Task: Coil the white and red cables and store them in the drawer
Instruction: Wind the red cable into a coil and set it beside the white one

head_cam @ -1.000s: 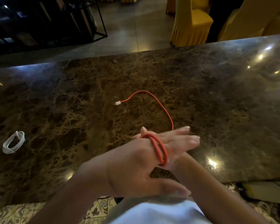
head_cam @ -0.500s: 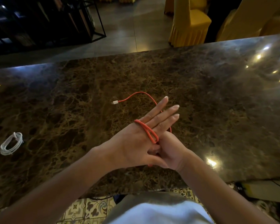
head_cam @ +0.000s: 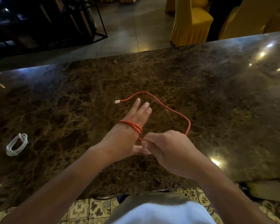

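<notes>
The red cable (head_cam: 171, 109) is partly wound in two turns around my left hand (head_cam: 128, 133), whose fingers are straight and point away from me. Its free length loops over the marble counter to a white plug (head_cam: 117, 101) lying beyond my fingertips. My right hand (head_cam: 166, 149) pinches the red cable just right of the wound turns, close to my left thumb. The white cable (head_cam: 16, 144) lies coiled on the counter at the far left, apart from both hands. No drawer is in view.
The dark brown marble counter (head_cam: 217, 97) fills the middle of the view; its near edge runs just in front of my body. Yellow-covered chairs (head_cam: 192, 21) and a black metal rack (head_cam: 55, 21) stand beyond the far edge. Patterned floor tiles (head_cam: 90, 209) show below.
My right hand has come out from under my left hand and moved right, drawing the red cable sideways. My left hand turned to point away from me. The loose loop shifted right.
</notes>
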